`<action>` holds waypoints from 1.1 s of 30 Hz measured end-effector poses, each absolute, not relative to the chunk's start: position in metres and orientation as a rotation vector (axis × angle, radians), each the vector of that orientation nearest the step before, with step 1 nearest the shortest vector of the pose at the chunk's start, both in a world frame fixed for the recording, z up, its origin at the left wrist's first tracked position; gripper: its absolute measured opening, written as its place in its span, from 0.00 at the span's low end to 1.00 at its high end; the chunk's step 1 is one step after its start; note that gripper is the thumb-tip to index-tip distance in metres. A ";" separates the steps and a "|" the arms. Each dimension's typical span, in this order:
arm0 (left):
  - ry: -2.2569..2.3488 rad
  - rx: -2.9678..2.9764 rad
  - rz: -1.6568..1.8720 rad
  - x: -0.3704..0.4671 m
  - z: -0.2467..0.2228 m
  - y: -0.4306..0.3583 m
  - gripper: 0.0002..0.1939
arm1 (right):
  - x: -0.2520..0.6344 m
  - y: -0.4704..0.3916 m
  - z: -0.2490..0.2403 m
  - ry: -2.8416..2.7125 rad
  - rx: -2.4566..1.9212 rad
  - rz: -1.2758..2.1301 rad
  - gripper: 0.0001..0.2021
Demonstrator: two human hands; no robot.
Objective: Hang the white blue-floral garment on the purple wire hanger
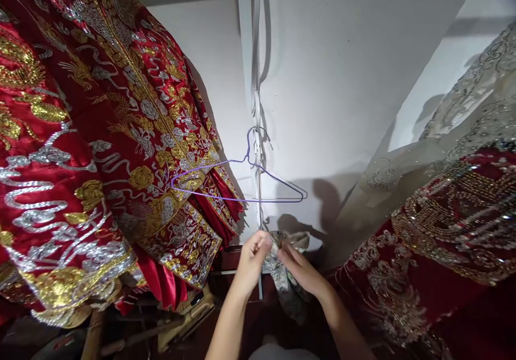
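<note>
My left hand [253, 260] and my right hand [300, 268] are close together at the lower middle, both pinching the top of a patterned grey-and-beige cloth [288, 293]. The cloth hangs down below and between my hands, bunched up; its lower end is in shadow. Above my hands, a thin purple wire hanger [237, 200] hangs with nothing on it, hooked at a narrow white vertical strap [258, 215] in front of the wall.
A red jacket [141, 129] with gold and silver embroidery fills the left side. On the right hang a beaded red garment [455, 225] and a sheer pale one [471, 102]. Wooden furniture [187, 317] stands low at the left.
</note>
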State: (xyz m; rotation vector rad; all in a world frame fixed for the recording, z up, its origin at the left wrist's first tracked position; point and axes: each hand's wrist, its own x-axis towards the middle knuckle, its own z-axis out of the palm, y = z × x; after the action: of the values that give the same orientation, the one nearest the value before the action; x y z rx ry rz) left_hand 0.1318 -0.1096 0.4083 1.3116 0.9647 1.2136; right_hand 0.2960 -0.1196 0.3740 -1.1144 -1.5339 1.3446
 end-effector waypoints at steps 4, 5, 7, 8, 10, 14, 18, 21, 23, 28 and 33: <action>1.031 1.521 1.267 0.131 0.427 -0.123 0.14 | 0.274 -0.114 0.379 -1.570 -0.854 1.593 0.12; 1.062 1.573 1.310 0.124 0.429 -0.124 0.12 | 0.270 -0.112 0.380 -1.559 -0.841 1.633 0.12; 1.076 1.636 1.288 0.106 0.428 -0.126 0.14 | 0.265 -0.108 0.387 -1.565 -0.874 1.592 0.08; 1.056 1.650 1.199 0.096 0.424 -0.128 0.18 | 0.264 -0.106 0.393 -1.586 -0.900 1.508 0.05; 1.005 1.691 0.910 0.076 0.413 -0.135 0.20 | 0.266 -0.102 0.410 -1.661 -0.928 1.269 0.02; 1.119 1.806 0.597 0.037 0.389 -0.149 0.11 | 0.272 -0.089 0.443 -1.745 -0.940 0.878 0.09; 1.314 1.872 0.603 -0.003 0.395 -0.146 0.12 | 0.273 -0.063 0.444 -1.694 -1.249 0.755 0.32; 1.372 1.966 0.723 -0.025 0.410 -0.133 0.10 | 0.273 -0.042 0.427 -1.699 -1.381 0.695 0.25; 1.398 2.013 0.825 -0.035 0.419 -0.120 0.11 | 0.274 -0.033 0.419 -1.629 -1.403 0.639 0.18; 1.582 2.111 1.027 -0.046 0.442 -0.087 0.13 | 0.285 -0.038 0.431 -1.487 -1.414 0.567 0.13; 1.697 2.087 1.251 -0.036 0.469 -0.064 0.10 | 0.295 -0.047 0.452 -1.490 -1.436 0.447 0.17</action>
State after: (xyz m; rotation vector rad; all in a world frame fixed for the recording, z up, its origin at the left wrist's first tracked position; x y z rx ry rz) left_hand -0.0358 -0.0640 0.4691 2.0869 1.6968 1.2507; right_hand 0.2950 -0.0473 0.4521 -1.4362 -1.4900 0.4466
